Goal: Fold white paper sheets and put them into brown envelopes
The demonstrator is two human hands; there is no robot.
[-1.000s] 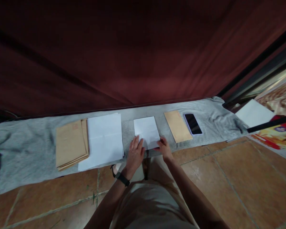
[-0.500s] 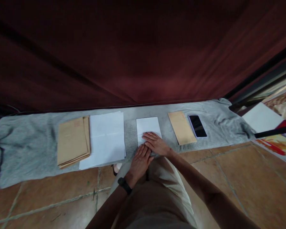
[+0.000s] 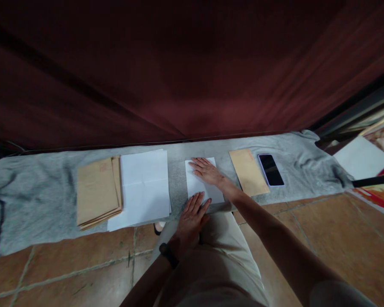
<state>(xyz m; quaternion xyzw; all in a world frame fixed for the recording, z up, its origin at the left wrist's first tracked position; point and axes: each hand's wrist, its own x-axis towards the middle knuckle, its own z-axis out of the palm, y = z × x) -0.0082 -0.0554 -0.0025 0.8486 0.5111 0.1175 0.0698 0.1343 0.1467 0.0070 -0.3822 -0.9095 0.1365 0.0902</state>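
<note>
Dark red curtain (image 3: pixel 185 72) hangs behind everything, and at its foot a grey cloth (image 3: pixel 35 192) runs as a long strip across the tiled floor (image 3: pixel 323 238), giving you a soft, clean bed for paper instead of bare tile.

Your folded white sheet (image 3: pixel 200 185) lies in the middle of that strip, right in front of your knees, where both arms reach it without leaning. Your right hand (image 3: pixel 208 171) lies flat on its far half, fingers spread and pointing left, palm down; it reads as pressing the paper rather than gripping it. Your left hand (image 3: pixel 192 213) rests open at the sheet's near edge, fingertips on the paper, apparently to pin that end so nothing slides. Neither hand is closed around anything, and the two sit a little apart, one at each end of the sheet.

To the left you have a stack of white paper (image 3: pixel 144 187) and, overlapping its left side, a pile of brown envelopes (image 3: pixel 97 192) (supplies kept on one side, within an easy sideways reach). To the right a single brown envelope (image 3: pixel 248 172) lies just beside the sheet, with a phone (image 3: pixel 271 170) face up next to it. Farther right, off the cloth, another white sheet (image 3: pixel 361 157) lies partly under a dark bar.
</note>
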